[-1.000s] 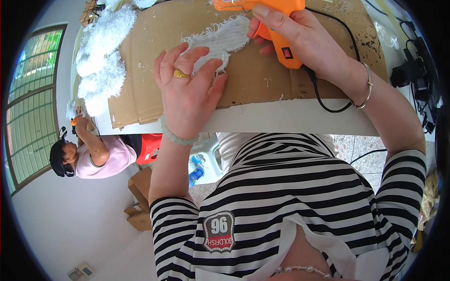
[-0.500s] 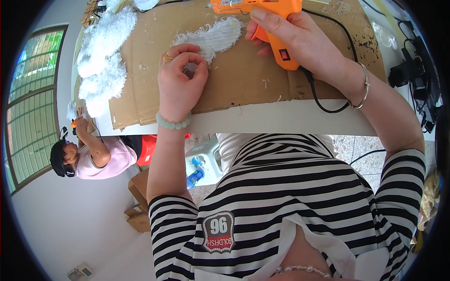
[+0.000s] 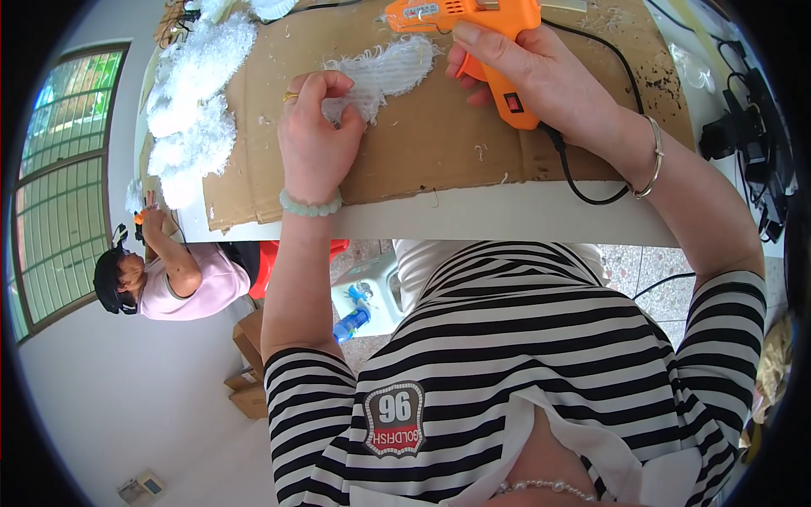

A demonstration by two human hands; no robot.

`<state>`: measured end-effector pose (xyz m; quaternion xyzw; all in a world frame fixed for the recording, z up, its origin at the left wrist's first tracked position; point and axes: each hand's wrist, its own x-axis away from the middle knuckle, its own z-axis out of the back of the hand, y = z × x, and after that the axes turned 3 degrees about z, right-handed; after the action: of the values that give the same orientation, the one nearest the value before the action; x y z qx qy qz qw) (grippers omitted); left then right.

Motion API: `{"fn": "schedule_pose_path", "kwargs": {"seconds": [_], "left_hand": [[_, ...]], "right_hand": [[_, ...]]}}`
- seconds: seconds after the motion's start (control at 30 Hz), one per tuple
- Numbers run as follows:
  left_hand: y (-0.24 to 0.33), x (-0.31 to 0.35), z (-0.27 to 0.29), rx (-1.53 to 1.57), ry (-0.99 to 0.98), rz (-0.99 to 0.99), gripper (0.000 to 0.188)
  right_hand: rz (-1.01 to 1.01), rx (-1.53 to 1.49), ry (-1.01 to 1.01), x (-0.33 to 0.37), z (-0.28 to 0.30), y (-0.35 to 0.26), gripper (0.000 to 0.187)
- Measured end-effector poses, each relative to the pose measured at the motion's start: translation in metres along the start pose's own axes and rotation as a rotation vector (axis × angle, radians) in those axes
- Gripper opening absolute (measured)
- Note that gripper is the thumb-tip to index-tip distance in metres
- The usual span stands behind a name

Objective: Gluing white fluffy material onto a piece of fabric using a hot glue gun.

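Observation:
My right hand is wrapped round the handle of an orange hot glue gun, fingers at its trigger, nozzle pointing left. A red switch shows on the grip, and a black cord leaves its base. A white fuzzy fabric piece with frayed edges lies on the cardboard, below and left of the nozzle. At its left end is my left hand, fingers bent, with the thumb apart from the forefinger. Whether the fingertips touch the fabric is hidden behind the hand.
A cardboard sheet covers much of the white table. White fluffy pieces are heaped along its left side. The black cord loops beside my right forearm. Black equipment stands at the right edge. Another person works at the left.
My left thumb and forefinger, earlier closed into a loop, have come apart, and that hand has shifted slightly left. The glue gun, still in my right hand, has barely moved.

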<state>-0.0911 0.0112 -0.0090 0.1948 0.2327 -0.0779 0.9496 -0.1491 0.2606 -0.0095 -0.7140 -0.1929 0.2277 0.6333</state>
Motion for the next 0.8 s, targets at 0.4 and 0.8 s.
{"fn": "schedule_pose_path", "kwargs": {"seconds": [0.4,0.8], "left_hand": [[0.015,-0.005,0.005,-0.059,-0.048,-0.134,0.01],[-0.005,-0.006,0.003,0.03,-0.003,0.09,0.007]], "right_hand": [[0.015,0.011,-0.025,-0.001,0.001,0.001,0.036],[-0.035,0.018,-0.07,-0.004,0.002,0.001,0.036]]}}
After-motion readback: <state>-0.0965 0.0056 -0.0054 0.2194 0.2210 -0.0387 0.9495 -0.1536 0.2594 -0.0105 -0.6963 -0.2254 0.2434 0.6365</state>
